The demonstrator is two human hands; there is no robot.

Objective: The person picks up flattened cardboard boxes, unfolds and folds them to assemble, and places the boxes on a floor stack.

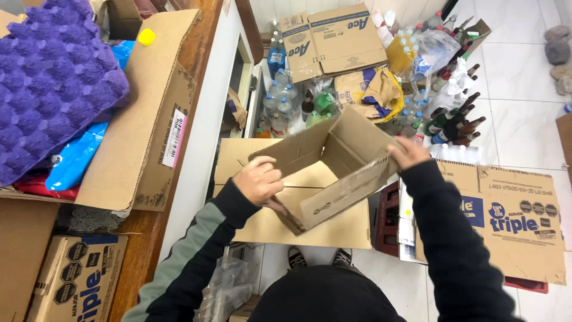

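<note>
Left hand (257, 179) gripped the near left edge of an open cardboard box (325, 170), fingers curled over it; right hand (407, 152) pinched the box's far right corner. The box was held tilted above a flattened carton (310, 223) on the white floor (524, 119). Beyond lay bottles (456, 122) and another carton (333, 39).

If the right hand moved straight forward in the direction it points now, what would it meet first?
The right hand grips the far edge of the open cardboard box and points away from the person. Straight ahead, it would probably meet the cluster of glass bottles on the floor first, though depth is unclear.
</note>
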